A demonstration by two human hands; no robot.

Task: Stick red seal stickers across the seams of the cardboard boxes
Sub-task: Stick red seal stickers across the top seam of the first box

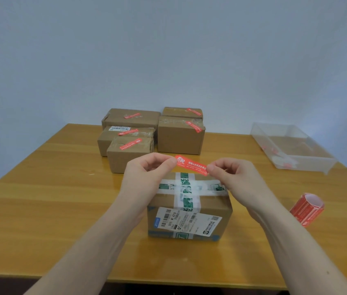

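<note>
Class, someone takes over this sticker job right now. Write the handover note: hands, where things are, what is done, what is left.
Left hand and right hand each pinch one end of a red sticker held above the near box.
Five boxes at the back already carry stickers.
Sticker roll lies to the right on the table.
Left: press this sticker across the near box's taped seam.
</note>
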